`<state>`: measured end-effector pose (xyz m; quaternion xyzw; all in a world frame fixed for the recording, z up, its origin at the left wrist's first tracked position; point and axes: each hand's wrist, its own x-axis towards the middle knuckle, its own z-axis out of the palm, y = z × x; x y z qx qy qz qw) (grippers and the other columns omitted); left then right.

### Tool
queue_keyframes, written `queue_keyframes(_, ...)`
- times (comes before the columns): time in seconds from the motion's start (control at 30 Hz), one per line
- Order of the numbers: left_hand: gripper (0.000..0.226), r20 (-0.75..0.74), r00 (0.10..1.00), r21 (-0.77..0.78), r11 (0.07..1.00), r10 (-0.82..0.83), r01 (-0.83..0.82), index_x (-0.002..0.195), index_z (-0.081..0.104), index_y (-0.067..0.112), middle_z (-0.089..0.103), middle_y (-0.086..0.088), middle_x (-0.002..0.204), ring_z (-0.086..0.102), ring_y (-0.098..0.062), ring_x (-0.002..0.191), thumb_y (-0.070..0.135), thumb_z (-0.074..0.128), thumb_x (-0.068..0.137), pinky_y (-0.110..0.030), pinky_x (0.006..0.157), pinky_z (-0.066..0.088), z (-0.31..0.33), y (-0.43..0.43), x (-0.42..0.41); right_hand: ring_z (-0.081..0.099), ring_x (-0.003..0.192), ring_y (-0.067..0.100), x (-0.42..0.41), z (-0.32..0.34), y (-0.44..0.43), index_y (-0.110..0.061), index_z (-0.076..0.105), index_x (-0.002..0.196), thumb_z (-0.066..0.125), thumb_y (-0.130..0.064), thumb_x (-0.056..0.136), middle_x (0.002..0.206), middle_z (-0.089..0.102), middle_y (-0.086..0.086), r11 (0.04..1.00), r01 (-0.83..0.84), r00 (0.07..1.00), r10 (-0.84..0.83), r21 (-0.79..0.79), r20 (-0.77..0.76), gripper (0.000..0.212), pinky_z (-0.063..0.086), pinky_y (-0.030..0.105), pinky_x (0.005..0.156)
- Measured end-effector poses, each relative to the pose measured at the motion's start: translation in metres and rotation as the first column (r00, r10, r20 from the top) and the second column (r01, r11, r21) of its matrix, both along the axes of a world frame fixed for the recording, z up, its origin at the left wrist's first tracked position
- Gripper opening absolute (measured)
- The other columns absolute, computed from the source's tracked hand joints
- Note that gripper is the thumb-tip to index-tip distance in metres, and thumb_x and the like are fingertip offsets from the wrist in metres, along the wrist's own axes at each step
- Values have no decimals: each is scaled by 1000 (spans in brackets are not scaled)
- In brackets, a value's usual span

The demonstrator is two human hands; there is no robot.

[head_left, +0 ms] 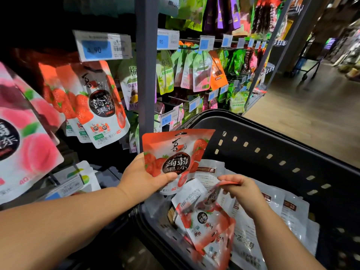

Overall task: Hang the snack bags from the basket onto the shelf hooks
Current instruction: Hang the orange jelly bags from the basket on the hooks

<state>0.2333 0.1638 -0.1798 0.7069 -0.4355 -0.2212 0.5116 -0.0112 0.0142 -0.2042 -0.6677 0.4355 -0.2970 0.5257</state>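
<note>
My left hand (142, 179) grips the lower part of a red strawberry snack bag (176, 152), held upright over the near rim of the black basket (272, 152). My right hand (241, 191) pinches the red top edge of another strawberry bag (208, 225), which hangs tilted and blurred inside the basket. Several more bags (276, 207) lie in the basket, mostly showing their white backs. To the upper left, matching strawberry bags (97, 106) hang from a shelf hook under a blue price tag (101, 46).
Pink peach bags (25, 137) hang at the far left. A grey shelf post (147, 65) stands between the strawberry bags and the rows of green and orange bags (194, 73) to the right. A wooden aisle floor (311, 106) stretches away on the right.
</note>
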Motion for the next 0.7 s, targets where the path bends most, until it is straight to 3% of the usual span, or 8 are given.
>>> queue_keyframes(0.13,61,-6,1000,-6,1000,-13,13,108,64,30,72,19,99,65,10,92,40,94,56,-20,88,48,0,1,-2,57,83,19,-3,-1,-3,-25,75,67,82,-6,75,83,52,1,975,72,995,-85,-208,-54,22,49,29,74)
queue_keyframes(0.2,67,-8,1000,-9,1000,-12,12,109,64,30,72,18,100,66,8,93,49,91,51,-21,89,49,0,0,-2,55,89,23,-4,-4,-4,-28,72,62,82,-9,76,86,48,-1,965,73,991,-98,-251,-91,26,50,38,80)
queue_keyframes(0.3,79,20,1000,5,1000,-6,6,111,65,30,72,15,103,67,1,97,67,80,43,-30,94,52,-1,-1,-1,64,95,22,-1,-8,0,-19,71,81,75,-11,84,97,62,-3,991,74,997,-77,-115,-22,10,54,33,76)
queue_keyframes(0.43,74,23,1000,11,1000,13,-13,104,65,32,73,12,96,69,-4,93,68,78,41,-35,93,54,1,0,-2,71,82,16,6,-16,8,-18,65,93,65,-15,93,86,73,0,997,74,997,-73,-29,15,4,53,27,65)
queue_keyframes(0.6,58,8,1000,16,1000,-7,7,104,65,31,74,14,90,69,1,87,42,93,55,-23,86,52,3,1,-4,67,69,15,9,-22,11,-17,62,93,62,-18,96,84,70,5,994,105,994,-104,-27,15,3,49,23,53)
queue_keyframes(0.7,49,-21,1000,4,1000,-7,7,101,63,33,72,25,88,65,13,86,26,92,63,-7,78,45,2,2,-4,72,84,24,5,-18,9,-21,62,97,62,-17,95,88,73,3,986,158,984,-152,-55,91,4,58,40,74)
